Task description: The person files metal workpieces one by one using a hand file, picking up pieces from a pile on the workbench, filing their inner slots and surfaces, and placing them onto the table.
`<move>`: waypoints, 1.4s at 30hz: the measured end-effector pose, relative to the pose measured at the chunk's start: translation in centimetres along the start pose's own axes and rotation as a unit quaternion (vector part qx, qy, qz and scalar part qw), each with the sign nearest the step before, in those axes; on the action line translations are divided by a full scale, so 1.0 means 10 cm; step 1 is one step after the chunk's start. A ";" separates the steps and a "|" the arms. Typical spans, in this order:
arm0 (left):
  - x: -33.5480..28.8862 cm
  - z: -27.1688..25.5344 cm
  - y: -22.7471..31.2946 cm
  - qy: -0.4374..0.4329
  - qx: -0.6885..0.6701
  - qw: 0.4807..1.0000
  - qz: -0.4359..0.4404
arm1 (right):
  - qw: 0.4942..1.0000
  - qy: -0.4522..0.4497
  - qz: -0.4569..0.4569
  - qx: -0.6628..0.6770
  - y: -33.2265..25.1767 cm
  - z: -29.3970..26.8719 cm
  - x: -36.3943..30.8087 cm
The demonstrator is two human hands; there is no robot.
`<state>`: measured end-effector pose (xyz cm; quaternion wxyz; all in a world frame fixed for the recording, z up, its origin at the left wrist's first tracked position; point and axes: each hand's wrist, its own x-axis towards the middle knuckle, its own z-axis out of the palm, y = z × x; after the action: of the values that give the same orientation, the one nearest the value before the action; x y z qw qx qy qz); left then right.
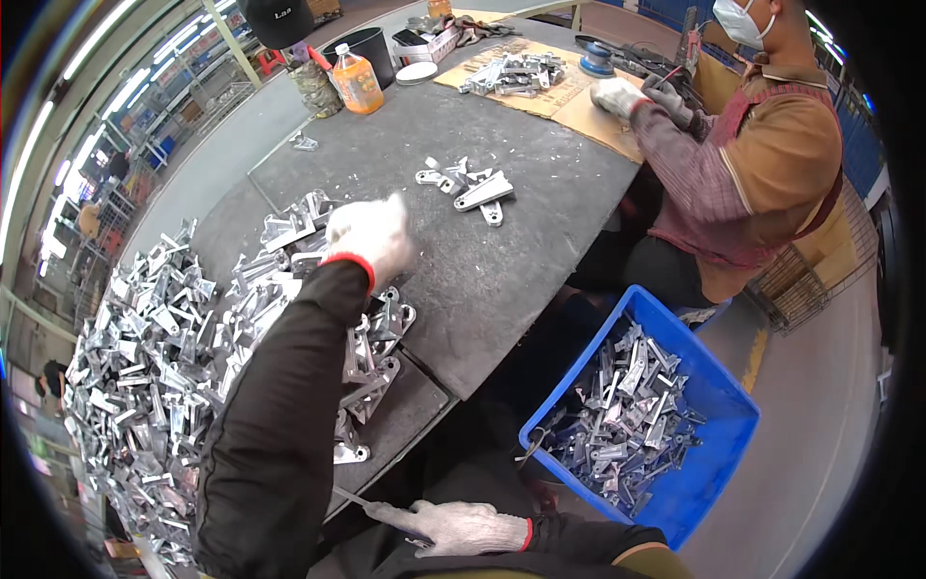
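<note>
My left hand point(371, 236), in a white glove with a red cuff, reaches over the table among silvery cast metal brackets point(381, 323). Its fingers are blurred, and whether it holds anything is not visible. Low in front of me, my right hand point(453, 528), also gloved, is closed around a thin flat-bladed hand tool point(349, 496) whose narrow tip points toward the table edge. A large heap of brackets point(154, 376) covers the left side of the table. Beyond my left hand lies a small group of brackets point(473, 188).
A blue bin point(719, 454) of brackets stands right of the dark table point(521, 261). Across from me, a masked person point(762, 174) with gloved hands works over cardboard point(588, 106) near a round sander point(598, 60). An orange bottle point(357, 82) and black bucket point(371, 53) stand at the far edge.
</note>
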<state>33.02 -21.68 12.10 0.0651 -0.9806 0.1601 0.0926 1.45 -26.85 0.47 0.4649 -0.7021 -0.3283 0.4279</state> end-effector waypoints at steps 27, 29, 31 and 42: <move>-3.64 2.10 -0.82 0.278 -0.701 0.611 -0.240 | 0.971 0.217 0.051 -0.091 -0.81 0.30 0.00; -3.67 2.11 -0.91 0.262 -0.732 0.595 -0.203 | 0.968 0.198 0.101 -0.112 -1.02 0.34 0.05; -3.67 2.13 -0.94 0.265 -0.731 0.600 -0.188 | 0.964 0.177 0.146 -0.133 -1.16 0.37 0.12; -3.68 2.32 -0.92 0.271 -0.766 0.569 -0.128 | 0.943 0.112 0.172 -0.263 -1.23 0.32 0.31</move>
<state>-2.03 1.78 -2.15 -0.7455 -0.6533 -0.0872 -0.0988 -0.89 -18.67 10.36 0.2171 -0.8883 -0.2493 0.3188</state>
